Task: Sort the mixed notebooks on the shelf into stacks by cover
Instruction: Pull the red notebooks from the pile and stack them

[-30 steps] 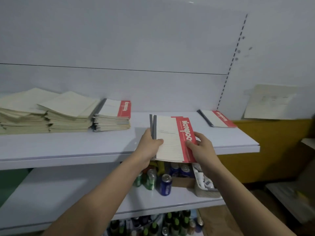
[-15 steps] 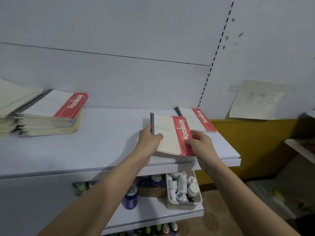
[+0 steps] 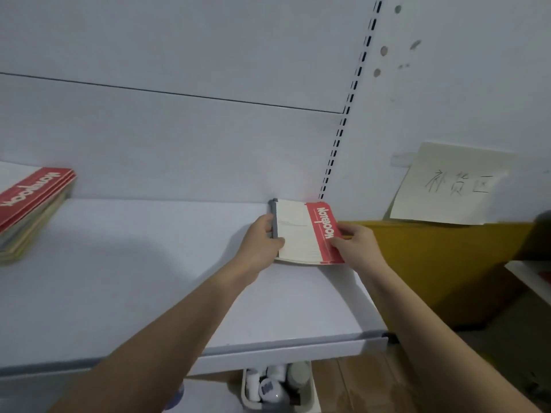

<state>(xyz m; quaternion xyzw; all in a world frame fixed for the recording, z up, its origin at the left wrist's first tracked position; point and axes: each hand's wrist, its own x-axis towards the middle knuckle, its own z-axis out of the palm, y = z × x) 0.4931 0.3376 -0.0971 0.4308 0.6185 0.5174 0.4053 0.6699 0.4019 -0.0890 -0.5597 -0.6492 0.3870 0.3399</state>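
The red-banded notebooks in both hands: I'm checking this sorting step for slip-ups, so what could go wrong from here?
1. The notebooks bow at the front edge; released carelessly, they may land crooked.
2. The left hand pinches the grey spine and the right hand the red band, so fingers could get trapped underneath when setting down.
3. They sit near the shelf's right end; a sideways shove might tip them off.

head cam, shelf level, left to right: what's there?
stack of red-banded notebooks → left hand → notebook held in both hands → right hand → handwritten paper sign on the wall
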